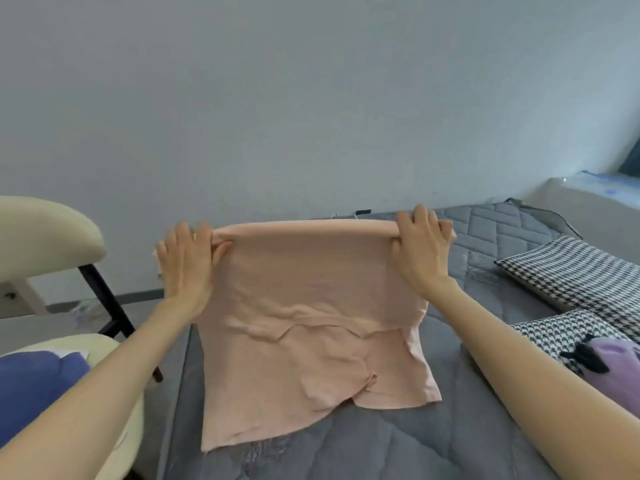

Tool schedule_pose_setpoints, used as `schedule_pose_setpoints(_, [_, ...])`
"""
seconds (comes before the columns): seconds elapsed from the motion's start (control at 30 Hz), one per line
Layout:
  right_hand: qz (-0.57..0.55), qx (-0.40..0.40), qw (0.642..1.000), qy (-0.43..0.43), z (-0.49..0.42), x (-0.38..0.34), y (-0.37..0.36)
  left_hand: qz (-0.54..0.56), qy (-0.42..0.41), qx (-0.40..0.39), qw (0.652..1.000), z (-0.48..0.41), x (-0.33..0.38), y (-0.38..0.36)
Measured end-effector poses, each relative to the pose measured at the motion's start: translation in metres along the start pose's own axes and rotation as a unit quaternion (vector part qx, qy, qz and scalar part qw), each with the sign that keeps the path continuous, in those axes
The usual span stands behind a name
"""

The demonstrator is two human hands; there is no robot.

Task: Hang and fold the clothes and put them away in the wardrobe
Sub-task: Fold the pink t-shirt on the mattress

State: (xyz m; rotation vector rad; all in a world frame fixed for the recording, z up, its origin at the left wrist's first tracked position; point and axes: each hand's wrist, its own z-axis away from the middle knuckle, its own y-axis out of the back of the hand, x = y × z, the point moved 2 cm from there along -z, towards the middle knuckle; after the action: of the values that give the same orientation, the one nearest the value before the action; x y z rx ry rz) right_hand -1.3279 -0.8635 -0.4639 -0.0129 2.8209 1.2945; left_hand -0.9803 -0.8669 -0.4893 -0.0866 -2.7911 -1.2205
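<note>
While I am steering remotely, my left hand (187,263) is pinching the left end of the folded far edge of the pink top (304,323), thumb tucking underneath, and my right hand (420,249) is curling its fingers over the right end. The top is lying flat on the bed (485,427), its long axis running from the bed's far side to its near side, loose end pointing nearward; both hands are sitting equally close.
</note>
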Motion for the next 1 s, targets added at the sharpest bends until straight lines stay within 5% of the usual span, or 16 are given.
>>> schedule_pose_setpoints(0.13, [0.001, -0.064, 0.997, 0.044, 0.005, 0.001, 0.029, -0.009, -0.005, -0.016, 1.0, 0.0, -0.002, 0.032])
schedule_pose_setpoints(0.33, [-0.024, -0.053, 0.998, 0.009, 0.021, -0.001, 0.069, 0.027, -0.002, 0.033, 0.999, 0.006, 0.0, 0.073])
schedule_pose_setpoints(0.7, [-0.083, 0.194, 0.975, -0.075, 0.023, -0.015, 0.2, 0.13, 0.061, 0.204, 0.968, -0.003, 0.009, 0.174])
schedule_pose_setpoints(1.0, [-0.093, 0.37, 0.922, -0.068, 0.042, -0.032, 0.285, 0.201, 0.087, 0.387, 0.896, -0.002, 0.013, 0.26])
